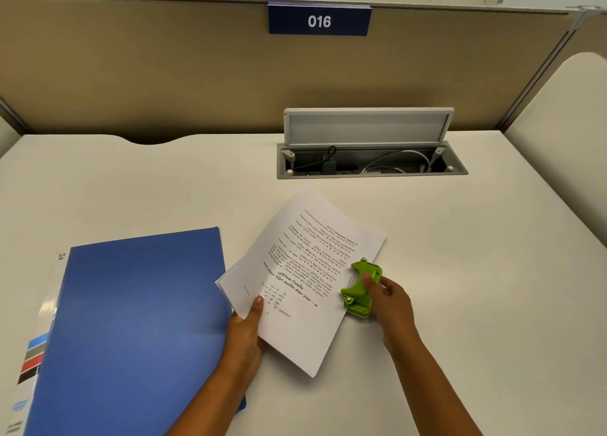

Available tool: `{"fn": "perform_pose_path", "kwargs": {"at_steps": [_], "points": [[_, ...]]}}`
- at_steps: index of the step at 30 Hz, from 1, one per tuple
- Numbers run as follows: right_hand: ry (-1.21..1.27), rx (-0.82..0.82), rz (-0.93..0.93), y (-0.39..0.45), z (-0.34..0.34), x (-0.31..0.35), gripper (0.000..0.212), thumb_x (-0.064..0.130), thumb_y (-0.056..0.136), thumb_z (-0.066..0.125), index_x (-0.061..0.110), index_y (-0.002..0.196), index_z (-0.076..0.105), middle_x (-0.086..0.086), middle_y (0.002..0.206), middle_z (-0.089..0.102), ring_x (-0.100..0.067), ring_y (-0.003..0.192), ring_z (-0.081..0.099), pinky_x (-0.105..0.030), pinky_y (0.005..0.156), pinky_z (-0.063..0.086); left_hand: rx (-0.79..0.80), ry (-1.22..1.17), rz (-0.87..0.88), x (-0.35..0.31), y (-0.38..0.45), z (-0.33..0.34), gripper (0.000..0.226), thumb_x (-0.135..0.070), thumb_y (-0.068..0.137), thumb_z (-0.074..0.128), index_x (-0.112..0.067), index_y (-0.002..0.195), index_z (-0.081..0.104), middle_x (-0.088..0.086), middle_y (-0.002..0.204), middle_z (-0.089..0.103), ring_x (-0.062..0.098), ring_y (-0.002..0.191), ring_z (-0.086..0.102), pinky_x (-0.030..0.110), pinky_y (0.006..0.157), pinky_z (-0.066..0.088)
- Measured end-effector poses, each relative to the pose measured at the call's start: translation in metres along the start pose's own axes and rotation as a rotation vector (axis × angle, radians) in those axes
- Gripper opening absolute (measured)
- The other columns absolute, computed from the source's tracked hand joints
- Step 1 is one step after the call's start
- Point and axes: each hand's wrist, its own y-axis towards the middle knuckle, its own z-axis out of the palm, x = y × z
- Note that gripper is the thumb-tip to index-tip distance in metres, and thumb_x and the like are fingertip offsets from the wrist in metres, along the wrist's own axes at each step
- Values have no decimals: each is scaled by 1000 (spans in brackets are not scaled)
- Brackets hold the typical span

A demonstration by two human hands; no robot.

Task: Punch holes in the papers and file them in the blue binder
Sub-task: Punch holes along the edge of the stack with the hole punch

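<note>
just right of the blue binder [138, 330], a thin stack of printed papers [302, 271] is held at a slant over the white desk [460, 271], its near-left corner overlapping the binder's right edge. the stack is pinched by the left hand [246, 330], with the thumb laid on top of the sheets and the other fingers hidden beneath. the print is seen rotated, and its wording is too small to be read.

against the papers' right edge, a green punch [361, 287] is set, and the edge appears to be slipped into its slot, though how deep cannot be told. the punch is gripped by the right hand [391, 301], fingers curled round its right side and the thumb pressed on top of its lever. both hands are thus closed on something, and they are kept apart by the width of the stack.

the binder is laid flat and closed on the desk, with a clear pocket and coloured labels [33, 360] seen along its left edge. beyond the papers, a cable tray [371, 162] is sunk into the desk, its grey lid [368, 128] propped upright and cables seen inside. behind the tray a beige partition [164, 74] is stood, with a dark blue plate marked 016 [319, 20] fixed near its top.
</note>
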Motion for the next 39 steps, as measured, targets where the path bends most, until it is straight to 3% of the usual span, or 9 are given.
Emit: {"fn": "perform_pose_path", "kwargs": {"at_steps": [2,5,9,12,15,24,28,33,39], "points": [[-96,-48,-61,-2,2,1,14,35,84,62,25,87,53,5,83,62,-19,86,60,-37,87,48,-13,9,-9,1,1,0,17,-13,91,47,-26,103,52,-6,86,71,15,78,68,34,59,58],[-208,-84,-149,-5,3,0,26,37,85,59,16,101,57,-1,89,61,-17,81,56,-28,75,40,-46,19,-17,0,1,1,20,-14,92,47,-23,109,48,-3,96,64,17,85,62,34,60,57],[-297,-129,-145,0,0,-7,44,43,84,58,10,113,56,-8,98,64,-19,86,58,-27,75,40,-62,15,-12,1,0,3,16,-12,92,47,-27,94,53,-3,94,63,17,84,61,31,58,57],[-288,-103,-109,6,-3,-12,35,47,82,59,15,94,57,-5,91,66,-25,83,65,-30,73,48,-76,22,-10,1,-2,5,17,-11,92,47,-28,90,52,-3,92,63,17,83,61,30,56,57],[-281,-75,-109,10,-5,-9,33,43,84,59,10,78,57,-9,78,69,-26,74,68,-34,72,51,-73,39,-5,0,-2,6,17,-11,92,46,-27,91,52,-5,91,63,16,82,61,30,56,57],[-402,-22,-158,17,-8,-2,34,36,86,57,14,64,44,-20,82,66,-36,78,64,-40,71,49,-73,76,-20,3,2,3,19,-13,92,46,-20,111,47,-4,90,63,15,80,61,29,56,57],[-414,41,-152,17,-11,3,36,38,87,56,13,64,42,-22,82,67,-36,75,66,-43,73,51,-54,69,-18,5,4,3,16,-13,92,46,-22,105,49,-5,91,63,15,82,60,29,58,57],[-377,60,-139,15,-11,4,36,36,87,57,13,64,43,-23,84,67,-35,73,67,-43,73,52,5,64,-46,0,5,-3,33,-13,91,49,-19,123,48,4,111,63,22,100,60,42,83,51],[-262,107,-75,19,-17,2,30,31,84,62,2,84,55,-18,83,67,-23,67,66,-42,73,57,-51,195,46,-35,16,-18,35,-31,93,45,-16,124,49,8,111,64,25,98,63,37,73,54]]}}
